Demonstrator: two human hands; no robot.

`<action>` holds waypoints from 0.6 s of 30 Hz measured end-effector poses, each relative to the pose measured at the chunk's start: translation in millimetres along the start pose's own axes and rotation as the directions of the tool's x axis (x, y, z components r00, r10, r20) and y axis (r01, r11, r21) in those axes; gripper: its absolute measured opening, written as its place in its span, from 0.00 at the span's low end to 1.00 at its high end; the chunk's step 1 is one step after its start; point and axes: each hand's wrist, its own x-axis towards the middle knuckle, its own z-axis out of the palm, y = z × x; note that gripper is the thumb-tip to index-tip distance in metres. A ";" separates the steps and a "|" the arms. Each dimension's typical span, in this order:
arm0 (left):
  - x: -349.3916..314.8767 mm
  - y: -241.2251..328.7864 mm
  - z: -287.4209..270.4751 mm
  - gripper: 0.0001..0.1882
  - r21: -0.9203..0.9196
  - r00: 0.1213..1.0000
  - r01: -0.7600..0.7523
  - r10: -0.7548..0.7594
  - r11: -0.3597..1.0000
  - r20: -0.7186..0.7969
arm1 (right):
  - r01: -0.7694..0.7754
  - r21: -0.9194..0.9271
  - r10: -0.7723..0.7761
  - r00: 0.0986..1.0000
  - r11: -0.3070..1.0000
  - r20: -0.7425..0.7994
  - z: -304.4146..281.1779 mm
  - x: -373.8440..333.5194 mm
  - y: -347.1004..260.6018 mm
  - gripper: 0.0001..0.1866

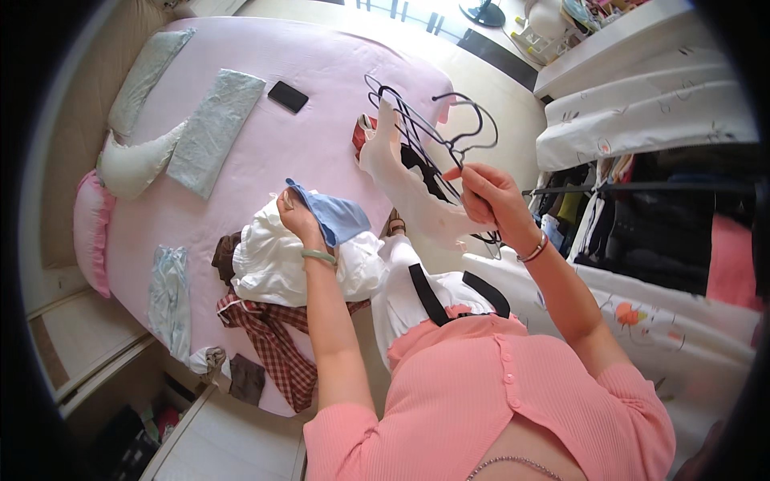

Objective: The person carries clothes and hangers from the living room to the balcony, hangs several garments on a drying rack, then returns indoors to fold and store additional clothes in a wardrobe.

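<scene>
Over the heap of white clothes (269,252) on the bed, my left hand (296,215) grips a piece of light blue clothing (337,215) that drapes across the wrist side. How much white cloth is in those fingers too is hidden. My right hand (491,200) is raised at the right, closed around several dark wire hangers (480,120) whose hooks point up and away. A cream garment (405,188) hangs along the hangers, between them and the bed. Behind it, dark cloth (421,168) shows in part.
On the pink bed (321,144) lie a black phone (288,96), pale pillows (216,132), red checked clothing (277,345) and light blue trousers (168,293). A clothes rail (626,187) with hung garments stands at the right. An open drawer (144,425) is at lower left.
</scene>
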 end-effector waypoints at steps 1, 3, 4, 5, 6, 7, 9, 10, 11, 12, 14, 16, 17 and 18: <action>10.5 -7.1 11.5 0.07 -0.006 0.997 0.074 -0.074 0.997 -0.036 | -0.022 -0.013 0.022 1.000 1.000 -0.010 -4.9 15.2 -6.2 0.17; 53.0 -45.1 -1.5 0.09 0.212 0.995 0.095 -0.100 0.973 0.012 | -0.062 -0.035 0.061 0.998 0.997 -0.016 -8.3 36.8 -16.1 0.17; 76.8 -65.6 -15.3 0.10 0.338 0.997 0.048 -0.067 0.940 0.045 | -0.061 -0.022 0.061 0.998 0.998 -0.013 -6.8 44.9 -19.3 0.17; 88.0 -71.1 -10.3 0.11 0.462 0.994 0.006 -0.055 0.887 0.094 | -0.071 0.003 0.071 0.997 0.997 -0.018 -10.7 56.6 -19.8 0.17; 97.2 -76.0 -8.6 0.14 0.441 0.985 0.084 -0.142 0.893 0.100 | -0.080 0.028 0.081 0.997 0.996 -0.018 -14.7 66.8 -19.3 0.16; 106.1 -80.3 -8.4 0.14 0.374 0.976 0.117 -0.176 0.920 0.127 | -0.090 0.051 0.090 0.996 0.995 -0.016 -17.1 76.0 -19.3 0.16; 124.7 -80.4 -8.2 0.15 0.244 0.955 0.200 -0.244 0.949 0.167 | -0.144 0.056 0.144 0.989 0.988 -0.009 -18.6 102.4 -22.9 0.16; 132.0 -76.7 -6.7 0.16 0.260 0.946 0.235 -0.282 0.937 0.160 | -0.168 0.069 0.169 0.986 0.983 -0.004 -17.5 111.7 -23.2 0.16; 138.8 -69.4 -1.9 0.16 0.261 0.943 0.250 -0.296 0.932 0.153 | -0.178 0.087 0.178 0.984 0.980 -0.001 -17.4 118.1 -24.4 0.16; 143.8 -62.3 1.6 0.16 0.262 0.940 0.266 -0.310 0.928 0.143 | -0.177 0.103 0.177 0.984 0.979 0.006 -17.6 124.2 -24.0 0.16; 151.8 -53.9 9.8 0.17 0.220 0.948 0.277 -0.303 0.935 0.096 | -0.182 0.133 0.180 0.983 0.974 0.024 -18.0 138.8 -21.9 0.17; 152.4 -46.2 7.8 0.17 0.236 0.934 0.337 -0.355 0.911 0.036 | -0.210 0.137 0.206 0.977 0.968 0.046 -18.6 153.3 -25.3 0.17; 150.6 -39.5 11.2 0.17 0.241 0.926 0.364 -0.378 0.899 0.010 | -0.220 0.138 0.214 0.975 0.966 0.055 -20.0 159.8 -28.7 0.17; 149.9 -41.4 12.4 0.16 0.250 0.958 0.281 -0.286 0.926 -0.019 | -0.226 0.157 0.218 0.973 0.961 0.072 -22.4 165.7 -30.6 0.17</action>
